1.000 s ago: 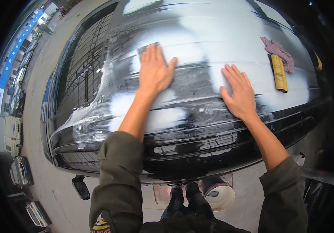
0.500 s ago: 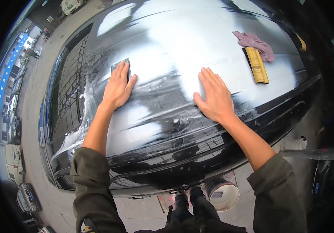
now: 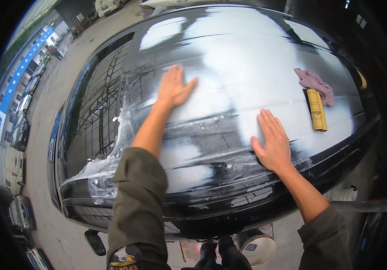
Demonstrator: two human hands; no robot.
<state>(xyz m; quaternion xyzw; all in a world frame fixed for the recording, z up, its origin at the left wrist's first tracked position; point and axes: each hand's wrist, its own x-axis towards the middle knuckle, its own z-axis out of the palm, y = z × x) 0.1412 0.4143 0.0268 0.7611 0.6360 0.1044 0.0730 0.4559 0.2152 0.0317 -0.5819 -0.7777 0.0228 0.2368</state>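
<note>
Black and cloudy white, the car roof (image 3: 234,49) stretches out in front of the person, wet-looking, with beads of liquid between the two hands. The left hand (image 3: 172,92) lies palm down on it, farther forward and nearer the glass, its fingers held close together and the thumb stuck well out to the side; I cannot tell from here whether anything sits under that palm. The right hand (image 3: 274,146) rests on a pale patch closer to the near edge, fingers straight and only slightly parted, thumb wide, nothing visible in its grasp. Beyond it, to the right, a crumpled mauve cloth (image 3: 315,85) lies on the roof against a yellow roll (image 3: 317,110) with a dark edge. Over on the left, whitish slurry (image 3: 108,155) streaks the corner beside a dark window (image 3: 96,103) full of reflected lattice. Down below, a pale bucket (image 3: 259,249) stands just right of the person's dark-clad legs (image 3: 223,254), and a side mirror (image 3: 95,243) juts out to the left.
</note>
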